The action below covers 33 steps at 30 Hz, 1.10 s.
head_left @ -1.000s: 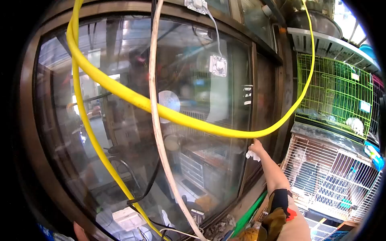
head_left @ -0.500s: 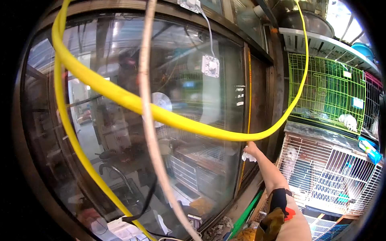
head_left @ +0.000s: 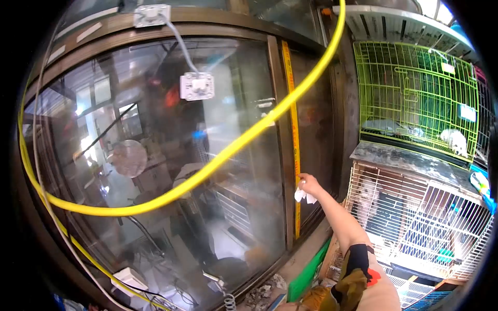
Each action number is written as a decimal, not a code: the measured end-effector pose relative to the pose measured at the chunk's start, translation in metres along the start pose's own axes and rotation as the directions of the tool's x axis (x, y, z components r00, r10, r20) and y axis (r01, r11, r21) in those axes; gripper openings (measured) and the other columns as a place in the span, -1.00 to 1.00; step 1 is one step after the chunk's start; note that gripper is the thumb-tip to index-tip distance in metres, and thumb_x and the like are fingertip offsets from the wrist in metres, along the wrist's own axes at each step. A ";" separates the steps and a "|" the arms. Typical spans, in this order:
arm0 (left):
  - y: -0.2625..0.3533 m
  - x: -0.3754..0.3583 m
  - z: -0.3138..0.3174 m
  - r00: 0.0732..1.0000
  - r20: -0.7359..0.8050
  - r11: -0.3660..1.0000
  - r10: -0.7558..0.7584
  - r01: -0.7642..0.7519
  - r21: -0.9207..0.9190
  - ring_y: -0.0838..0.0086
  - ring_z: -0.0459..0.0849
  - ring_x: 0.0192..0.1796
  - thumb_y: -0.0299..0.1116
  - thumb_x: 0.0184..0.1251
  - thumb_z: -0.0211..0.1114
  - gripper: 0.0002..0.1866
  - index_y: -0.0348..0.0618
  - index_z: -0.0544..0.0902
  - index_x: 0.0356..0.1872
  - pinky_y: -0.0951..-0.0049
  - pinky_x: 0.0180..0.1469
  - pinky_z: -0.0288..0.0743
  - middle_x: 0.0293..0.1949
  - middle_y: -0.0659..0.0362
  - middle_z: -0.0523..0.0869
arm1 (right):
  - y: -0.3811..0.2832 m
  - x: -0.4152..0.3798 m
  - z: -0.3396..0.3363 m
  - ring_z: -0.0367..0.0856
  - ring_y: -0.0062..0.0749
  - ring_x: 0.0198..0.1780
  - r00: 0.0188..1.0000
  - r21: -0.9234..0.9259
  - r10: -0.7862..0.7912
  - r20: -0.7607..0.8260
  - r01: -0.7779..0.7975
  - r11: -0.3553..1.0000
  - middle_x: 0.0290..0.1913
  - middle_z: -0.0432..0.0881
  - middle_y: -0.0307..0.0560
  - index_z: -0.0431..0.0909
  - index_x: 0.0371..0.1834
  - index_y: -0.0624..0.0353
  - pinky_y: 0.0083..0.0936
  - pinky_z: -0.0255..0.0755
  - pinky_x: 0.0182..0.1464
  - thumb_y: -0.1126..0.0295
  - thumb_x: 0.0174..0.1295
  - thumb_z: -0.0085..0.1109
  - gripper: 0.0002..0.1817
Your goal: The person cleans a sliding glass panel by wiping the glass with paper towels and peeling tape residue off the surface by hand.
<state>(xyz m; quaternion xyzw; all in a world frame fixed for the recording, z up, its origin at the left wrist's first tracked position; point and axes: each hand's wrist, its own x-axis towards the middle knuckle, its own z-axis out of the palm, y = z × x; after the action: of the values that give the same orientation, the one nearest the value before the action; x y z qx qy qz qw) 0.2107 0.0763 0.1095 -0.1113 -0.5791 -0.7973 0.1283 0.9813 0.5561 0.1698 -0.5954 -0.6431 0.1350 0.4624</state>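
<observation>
Pinching one white cloth (head_left: 301,196) against the glass pane (head_left: 171,171) — right hand (head_left: 309,184), one yellow hose (head_left: 228,150), two wire cages (head_left: 415,98) — left hand unseen.

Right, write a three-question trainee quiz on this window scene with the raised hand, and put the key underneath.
1. True or false: the right hand presses a white cloth against the window frame.
2. Multiple choice: what crosses in front of the glass pane in a long curve? A) a yellow hose B) a red rope C) a metal chain
3. Fill in: the cage stacked on top at the right, the one with ______ wire, sits above a white wire cage.

Key:
1. True. The hand has its grip on the cloth at the yellow strip on the frame.
2. A
3. green
</observation>
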 end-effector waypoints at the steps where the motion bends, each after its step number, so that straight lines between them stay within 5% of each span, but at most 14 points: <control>1: -0.004 -0.012 -0.013 0.995 -0.097 0.999 -0.018 0.013 -0.045 0.31 0.64 -0.28 -0.33 0.30 0.33 -0.74 -0.27 0.68 -0.09 0.33 -0.23 0.58 -0.17 0.03 0.73 | 0.010 0.005 -0.006 0.70 -0.20 -0.09 0.999 0.140 0.042 0.027 -0.045 0.989 -0.10 0.69 0.14 0.47 0.22 0.36 -0.42 0.55 -0.07 0.50 0.04 0.17 -0.43; 2: 0.011 -0.035 -0.019 0.980 -0.194 0.996 -0.042 0.025 -0.086 0.30 0.62 -0.32 -0.38 0.32 0.29 -0.77 -0.33 0.67 -0.13 0.30 -0.27 0.58 -0.22 0.04 0.73 | 0.015 0.009 -0.014 0.70 -0.22 -0.11 0.995 0.271 0.081 0.063 -0.095 0.958 -0.10 0.69 0.14 0.48 0.20 0.37 -0.41 0.56 -0.10 0.53 0.08 0.15 -0.47; 4: 0.053 -0.113 -0.034 0.995 -0.060 0.946 -0.085 0.099 0.308 0.29 0.60 -0.31 -0.28 0.33 0.26 -0.75 -0.26 0.67 -0.13 0.25 -0.29 0.55 -0.22 0.07 0.72 | 0.015 0.002 -0.026 0.69 -0.28 -0.17 0.982 0.610 0.131 0.137 -0.188 0.770 -0.15 0.68 0.08 0.48 0.16 0.36 -0.42 0.57 -0.18 0.56 0.19 0.13 -0.58; 7: 0.052 -0.190 -0.035 0.805 0.226 0.835 -0.549 0.523 0.168 0.28 0.63 -0.18 -0.17 0.37 0.21 -0.65 -0.19 0.61 0.02 0.21 -0.16 0.56 -0.17 0.11 0.72 | 0.022 -0.005 -0.038 0.66 -0.28 -0.03 0.962 0.880 0.036 0.271 -0.263 0.396 0.00 0.64 0.07 0.41 0.21 0.40 -0.35 0.56 -0.02 0.40 0.36 0.08 -0.59; 9: 0.061 -0.252 -0.011 0.595 0.470 0.714 -0.652 0.691 0.116 0.28 0.64 -0.10 -0.17 0.36 0.20 -0.62 -0.18 0.57 0.08 0.22 -0.09 0.58 -0.14 0.12 0.71 | 0.019 -0.015 -0.045 0.62 -0.28 0.06 0.937 0.929 -0.051 0.345 -0.333 0.162 0.06 0.61 0.04 0.37 0.25 0.38 -0.35 0.54 0.05 0.32 0.43 0.04 -0.57; 10: -0.006 -0.240 -0.031 0.212 0.839 0.407 -0.502 0.913 0.013 0.27 0.65 -0.01 -0.41 0.26 0.23 -0.62 -0.19 0.53 0.12 0.26 -0.01 0.61 -0.07 0.10 0.69 | 0.013 -0.027 -0.052 0.61 -0.26 0.08 0.919 0.925 -0.100 0.380 -0.380 0.026 0.11 0.58 0.06 0.34 0.30 0.34 -0.33 0.53 0.08 0.40 0.38 0.04 -0.54; 12: -0.007 -0.301 -0.019 0.448 0.664 0.551 -0.599 0.832 -0.064 0.19 0.59 0.13 -0.36 0.36 0.13 -0.53 -0.24 0.41 0.27 0.22 0.08 0.56 0.12 0.03 0.60 | 0.012 -0.050 -0.062 0.59 -0.24 0.12 0.879 0.916 -0.295 0.374 -0.401 -0.032 0.17 0.55 0.07 0.29 0.37 0.30 -0.34 0.50 0.15 0.55 0.23 0.03 -0.43; 16: -0.011 -0.346 -0.005 0.343 0.721 0.544 -0.602 0.837 0.056 0.21 0.56 0.17 -0.56 0.33 0.02 -0.50 -0.20 0.37 0.32 0.19 0.25 0.46 0.21 -0.02 0.53 | -0.004 -0.109 -0.082 0.56 -0.25 0.17 0.901 0.939 -0.265 0.343 -0.332 0.087 0.17 0.55 0.03 0.23 0.44 0.28 -0.37 0.41 0.28 0.67 0.03 0.09 -0.24; 20: -0.001 -0.393 0.011 0.482 0.484 0.561 -0.731 0.827 0.024 0.24 0.58 0.13 -0.57 0.33 0.13 -0.59 -0.23 0.41 0.21 0.18 0.19 0.51 0.09 0.05 0.59 | -0.013 -0.178 -0.095 0.58 -0.38 0.12 0.896 0.812 -0.105 0.432 -0.336 0.477 0.18 0.55 -0.01 0.29 0.42 0.21 -0.49 0.52 0.11 0.64 0.14 0.18 -0.31; 22: -0.085 -0.409 -0.014 0.319 0.656 0.440 -0.684 0.898 0.022 0.18 0.62 0.09 -0.46 0.45 0.12 -0.67 -0.18 0.43 0.20 0.22 0.07 0.62 0.09 -0.03 0.58 | -0.006 -0.214 -0.091 0.59 -0.43 0.07 0.854 0.725 -0.034 0.520 -0.419 0.546 0.17 0.55 -0.02 0.31 0.42 0.21 -0.55 0.54 0.03 0.63 0.20 0.17 -0.35; 24: -0.026 -0.448 0.005 0.057 0.604 0.157 -0.795 0.981 0.114 0.22 0.66 -0.03 -0.45 0.48 0.09 -0.74 -0.14 0.48 0.13 0.30 -0.03 0.66 0.04 0.00 0.60 | 0.013 -0.242 -0.084 0.60 -0.46 0.04 0.815 0.694 0.024 0.578 -0.507 0.511 0.15 0.56 -0.03 0.32 0.41 0.20 -0.59 0.54 0.00 0.60 0.23 0.16 -0.39; 29: 0.014 -0.493 0.024 -0.070 0.749 0.249 -0.659 0.920 0.304 0.29 0.67 0.02 -0.38 0.52 0.07 -0.78 -0.12 0.52 0.09 0.31 0.02 0.64 0.04 0.06 0.64 | 0.038 -0.310 -0.091 0.61 -0.53 -0.03 0.757 0.574 0.243 0.607 -0.629 0.525 0.12 0.56 -0.11 0.38 0.38 0.13 -0.66 0.54 -0.12 0.54 0.29 0.17 -0.45; 32: 0.042 -0.513 0.040 -0.105 0.796 0.279 -0.595 0.903 0.328 0.27 0.64 0.10 -0.35 0.53 0.04 -0.72 -0.16 0.49 0.17 0.28 0.16 0.57 0.10 0.03 0.62 | 0.040 -0.339 -0.093 0.36 -0.21 0.38 0.761 0.209 0.219 0.610 -0.422 0.882 0.39 0.36 0.02 0.43 0.37 -0.10 -0.35 0.39 0.33 0.54 0.24 0.15 -0.42; 33: 0.051 -0.516 0.045 -0.139 0.812 0.274 -0.567 0.897 0.345 0.27 0.63 0.12 -0.32 0.54 0.03 -0.69 -0.18 0.47 0.20 0.26 0.21 0.53 0.12 0.02 0.61 | 0.039 -0.346 -0.093 0.15 -0.13 0.51 0.739 0.174 0.151 0.656 -0.343 0.923 0.47 0.24 0.03 0.45 0.35 -0.18 -0.23 0.19 0.47 0.51 0.22 0.15 -0.42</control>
<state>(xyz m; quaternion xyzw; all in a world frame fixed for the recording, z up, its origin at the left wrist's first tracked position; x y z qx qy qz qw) 0.7155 0.1427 0.0005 -0.1447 -0.3579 -0.6239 -0.6794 1.0294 0.2226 0.0417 -0.5234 -0.6486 0.4778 0.2775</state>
